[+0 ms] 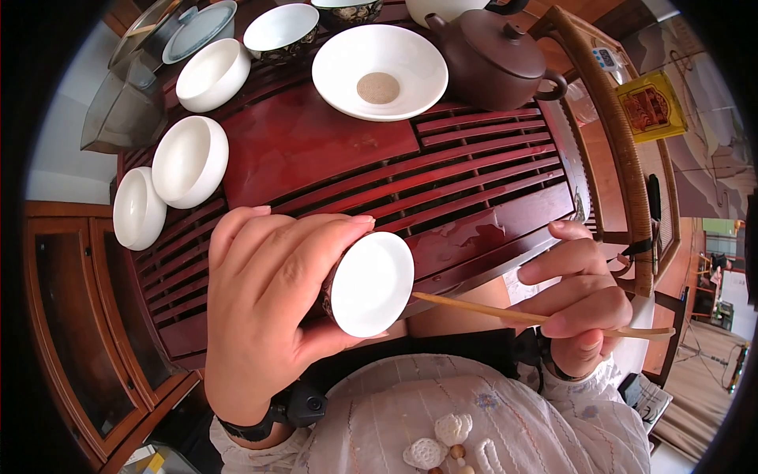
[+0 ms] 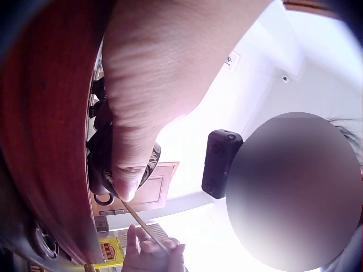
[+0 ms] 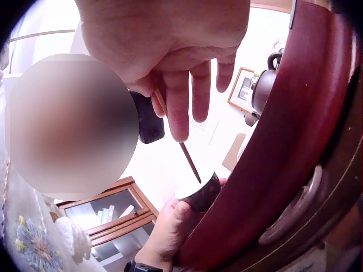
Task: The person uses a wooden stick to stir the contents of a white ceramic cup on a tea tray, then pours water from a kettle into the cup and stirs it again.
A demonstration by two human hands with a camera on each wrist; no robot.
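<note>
A small teacup point(image 1: 373, 284), white inside and dark and patterned outside, is gripped by my left hand point(image 1: 264, 292) above the front of the slatted tea tray point(image 1: 324, 134). Its mouth is tipped toward the head camera, showing a white inside. Between the thumb and fingers of my right hand point(image 1: 572, 296) is a thin bamboo tea pick point(image 1: 474, 307). The pick's narrow end reaches the cup's rim in the head view; its slightly bent end sticks out past the hand. In the right wrist view, the pick point(image 3: 190, 161) overlaps the cup point(image 3: 203, 195).
Across the tray's back stand a wide white bowl point(image 1: 332, 71) with a brownish patch inside and a brown teapot point(image 1: 497, 67). Several white cups point(image 1: 189, 162) line the left, near a glass pitcher point(image 1: 118, 110). A rattan-edged stand point(image 1: 632, 182) with a yellow packet point(image 1: 651, 107) is to the right.
</note>
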